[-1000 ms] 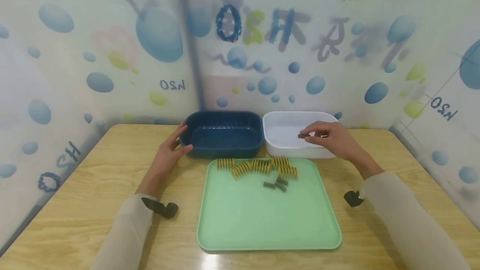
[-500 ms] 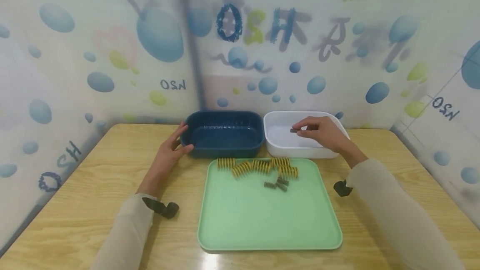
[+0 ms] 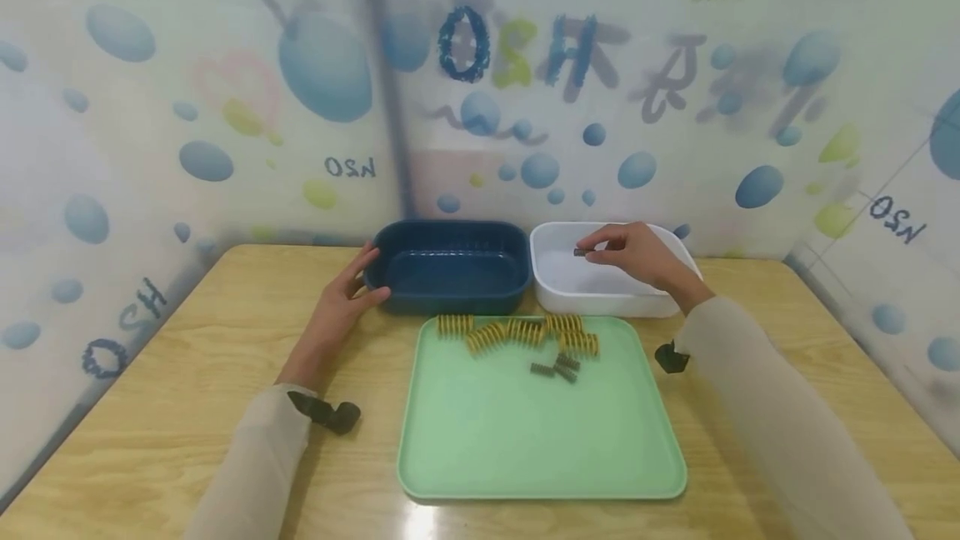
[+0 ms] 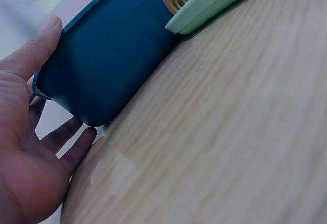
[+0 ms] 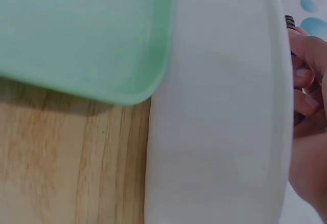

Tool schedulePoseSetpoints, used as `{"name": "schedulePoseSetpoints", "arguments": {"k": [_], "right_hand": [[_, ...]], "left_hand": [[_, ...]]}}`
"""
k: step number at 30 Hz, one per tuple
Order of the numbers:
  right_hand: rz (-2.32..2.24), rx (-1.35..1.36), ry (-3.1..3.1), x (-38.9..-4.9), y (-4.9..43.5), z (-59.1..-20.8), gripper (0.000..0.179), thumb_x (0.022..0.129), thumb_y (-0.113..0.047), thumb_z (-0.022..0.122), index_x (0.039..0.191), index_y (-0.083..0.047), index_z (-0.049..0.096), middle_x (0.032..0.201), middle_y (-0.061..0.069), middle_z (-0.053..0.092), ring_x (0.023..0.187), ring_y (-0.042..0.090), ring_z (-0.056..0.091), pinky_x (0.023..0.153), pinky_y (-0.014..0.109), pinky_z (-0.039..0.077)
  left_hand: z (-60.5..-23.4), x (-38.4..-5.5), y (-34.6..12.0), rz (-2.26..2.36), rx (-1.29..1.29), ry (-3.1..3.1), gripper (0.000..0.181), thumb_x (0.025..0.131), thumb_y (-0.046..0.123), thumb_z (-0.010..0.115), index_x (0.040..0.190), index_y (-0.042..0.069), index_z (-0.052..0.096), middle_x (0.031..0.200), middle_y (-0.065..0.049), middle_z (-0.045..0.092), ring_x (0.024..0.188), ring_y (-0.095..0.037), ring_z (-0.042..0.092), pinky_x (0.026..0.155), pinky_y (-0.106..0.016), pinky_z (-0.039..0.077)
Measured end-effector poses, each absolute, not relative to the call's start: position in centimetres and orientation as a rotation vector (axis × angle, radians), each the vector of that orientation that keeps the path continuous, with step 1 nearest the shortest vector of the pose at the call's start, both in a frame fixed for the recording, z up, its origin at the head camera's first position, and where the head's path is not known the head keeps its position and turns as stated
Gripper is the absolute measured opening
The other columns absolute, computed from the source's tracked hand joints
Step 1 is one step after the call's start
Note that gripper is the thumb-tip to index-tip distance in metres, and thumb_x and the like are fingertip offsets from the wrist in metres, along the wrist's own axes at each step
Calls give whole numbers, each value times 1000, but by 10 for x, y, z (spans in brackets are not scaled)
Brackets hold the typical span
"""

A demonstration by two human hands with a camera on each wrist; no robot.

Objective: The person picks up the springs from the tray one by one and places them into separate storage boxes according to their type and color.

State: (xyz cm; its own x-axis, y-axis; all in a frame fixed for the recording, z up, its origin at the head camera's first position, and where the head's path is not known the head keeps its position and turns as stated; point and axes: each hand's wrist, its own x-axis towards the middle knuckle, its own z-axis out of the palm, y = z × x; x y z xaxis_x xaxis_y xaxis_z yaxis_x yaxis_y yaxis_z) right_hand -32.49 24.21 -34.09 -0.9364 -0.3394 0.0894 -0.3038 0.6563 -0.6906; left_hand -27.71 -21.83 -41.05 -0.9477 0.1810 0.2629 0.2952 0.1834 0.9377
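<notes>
My right hand (image 3: 637, 252) pinches a small dark spring (image 3: 581, 252) between thumb and fingertips, over the white bin (image 3: 607, 304). In the right wrist view, the bin's side wall covers part of that hand, and the spring's coils (image 5: 289, 22) show above the fingers. My left hand (image 3: 337, 307) rests at the left end of the dark blue bin (image 3: 450, 305), its thumb on the near side and its fingers spread along the end. On the green tray (image 3: 540, 440) lie several yellow springs (image 3: 525, 332) and three small dark springs (image 3: 565, 368).
Both bins stand side by side at the back of the wooden table (image 3: 225, 332), close to the patterned wall covering (image 3: 525, 107). The tray sits in front of them, its back edge near their front walls. A black wrist camera (image 3: 333, 415) sticks out from the left sleeve.
My right hand has moved left and slightly farther back over the white bin, with the dark spring still between its fingertips. The left hand has stayed at the blue bin.
</notes>
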Motion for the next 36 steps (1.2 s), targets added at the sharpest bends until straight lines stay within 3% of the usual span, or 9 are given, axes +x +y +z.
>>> {"name": "schedulePoseSetpoints", "arguments": {"k": [27, 36], "right_hand": [[-1169, -602, 2702, -360, 226, -353, 23, 89, -10, 69, 111, -7, 72, 110, 8, 69, 115, 25, 54, 96, 44, 42], [-1120, -593, 2716, -369, 221, -358, 22, 86, -11, 71, 108, -8, 74, 106, 4, 71, 111, 22, 55, 92, 39, 43]], "left_hand": [[-409, -276, -218, -1882, -502, -2346, 65, 92, 11, 65, 149, 11, 35, 158, 5, 17, 139, -36, 24, 110, -50, 23], [-410, -279, -220, -1886, -489, -2339, 65, 91, 9, 66, 148, 8, 35, 158, 5, 18, 138, -35, 26, 111, -49, 23]]}}
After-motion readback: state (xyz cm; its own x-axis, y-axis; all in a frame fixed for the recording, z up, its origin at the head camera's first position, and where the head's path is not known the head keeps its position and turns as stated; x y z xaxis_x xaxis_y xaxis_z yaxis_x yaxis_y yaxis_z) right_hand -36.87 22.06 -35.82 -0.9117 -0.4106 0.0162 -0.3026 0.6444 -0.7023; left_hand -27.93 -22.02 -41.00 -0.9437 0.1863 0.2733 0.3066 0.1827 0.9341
